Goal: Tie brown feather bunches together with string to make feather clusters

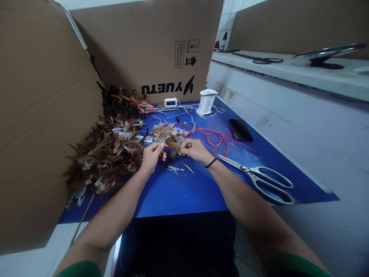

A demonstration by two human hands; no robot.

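Observation:
Both hands meet at a small bunch of light-brown feathers (165, 132) over the blue table (184, 196). With thumb and fingertips pinched, my left hand (152, 156) grips the near left side of the bunch. My right hand (196, 150), a black band at its wrist, is closed at the right edge of the same feathers; what lies between its fingertips is too small to make out. Red plastic twine (215, 136) trails to the right behind my right hand. A few loose feather scraps (175, 168) lie just below the hands.
A large pile of brown feathers (112, 154) fills the left side. Big scissors (262, 179) lie at right, near a black phone (240, 130). A white spool (206, 102) and a small digital clock (171, 102) stand behind. Cardboard (150, 46) walls off the back and left.

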